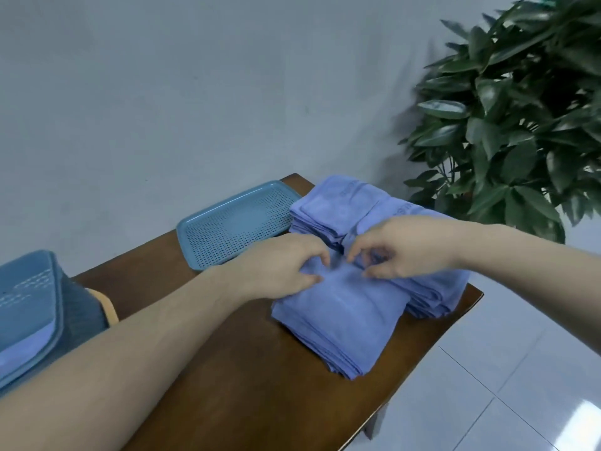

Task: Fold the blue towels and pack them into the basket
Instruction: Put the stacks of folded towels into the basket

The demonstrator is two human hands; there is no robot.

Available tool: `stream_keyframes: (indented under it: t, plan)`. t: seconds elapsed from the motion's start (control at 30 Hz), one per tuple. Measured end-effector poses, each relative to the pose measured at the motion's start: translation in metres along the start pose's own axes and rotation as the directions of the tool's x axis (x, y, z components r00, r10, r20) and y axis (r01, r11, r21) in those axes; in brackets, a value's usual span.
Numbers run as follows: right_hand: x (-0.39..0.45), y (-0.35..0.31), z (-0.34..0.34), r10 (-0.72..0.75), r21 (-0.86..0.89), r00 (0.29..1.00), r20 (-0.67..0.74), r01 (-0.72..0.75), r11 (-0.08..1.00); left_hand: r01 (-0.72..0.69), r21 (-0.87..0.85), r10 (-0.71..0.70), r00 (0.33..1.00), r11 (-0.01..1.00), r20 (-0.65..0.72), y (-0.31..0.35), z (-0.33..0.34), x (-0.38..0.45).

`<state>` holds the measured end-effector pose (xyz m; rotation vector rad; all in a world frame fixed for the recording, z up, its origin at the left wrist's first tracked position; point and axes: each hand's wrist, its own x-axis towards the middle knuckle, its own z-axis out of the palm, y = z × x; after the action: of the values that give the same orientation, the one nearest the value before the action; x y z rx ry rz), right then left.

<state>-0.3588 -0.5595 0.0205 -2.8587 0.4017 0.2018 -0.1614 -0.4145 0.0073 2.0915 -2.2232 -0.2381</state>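
Observation:
Three piles of folded blue towels lie on the right half of the brown table (201,369). The near pile (341,323) is in front of a right pile (435,291) and a far pile (331,203). My left hand (279,268) rests on the far left of the near pile, thumb and forefinger pinching its top towel. My right hand (403,249) reaches in from the right, its fingers curled and pinching the same towel's far edge. The blue basket (81,307) stands at the left edge with a blue towel (26,353) inside.
A blue perforated tray (234,222) lies flat at the back of the table, left of the far pile. A tan object (109,307) shows behind the basket. A large leafy plant (507,118) stands at the right beyond the table. White tiled floor (520,385) lies to the right.

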Motion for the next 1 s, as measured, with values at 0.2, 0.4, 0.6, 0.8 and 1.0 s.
stream_keyframes:
  t: [0.2,0.4,0.6,0.8,1.0]
  plan:
    - [-0.009,0.02,0.007,-0.032,0.059,0.999,-0.013,0.032,0.998,-0.022,0.072,0.021,1.0,0.997,0.013,-0.006,0.022,0.037]
    - [-0.006,0.033,0.008,-0.05,0.085,0.999,-0.001,0.05,0.995,-0.037,0.191,0.024,0.997,0.981,0.072,-0.005,0.032,0.05]
    - [0.006,0.028,0.008,-0.088,0.117,0.996,0.001,0.087,0.989,-0.073,0.251,0.063,0.997,0.965,0.048,-0.002,0.03,0.044]
    - [0.013,0.011,0.011,-0.121,0.299,0.985,-0.121,0.153,0.942,0.04,0.065,-0.04,0.999,0.997,0.0,0.004,0.001,0.008]
    - [0.035,-0.022,0.005,-0.107,0.575,0.966,-0.235,0.227,0.786,0.119,-0.381,-0.2,0.963,0.917,-0.18,-0.021,-0.038,-0.061]
